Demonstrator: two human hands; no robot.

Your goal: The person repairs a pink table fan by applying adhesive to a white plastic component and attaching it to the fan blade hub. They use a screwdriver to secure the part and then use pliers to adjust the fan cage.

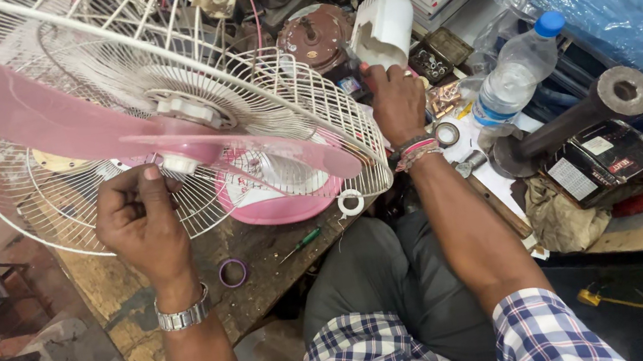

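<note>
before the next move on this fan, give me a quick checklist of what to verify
1. Left hand on the hub of the pink blade: ok, fingers pinch the front of it.
2. Right hand grips the white motor cover: ok.
3. Wire guard steady: cannot tell; it leans on the wooden bench.
4. Green screwdriver in reach: ok, lying on the bench.
5. Water bottle capped: ok, blue cap on.
6. Fan unplugged: cannot tell.
</note>
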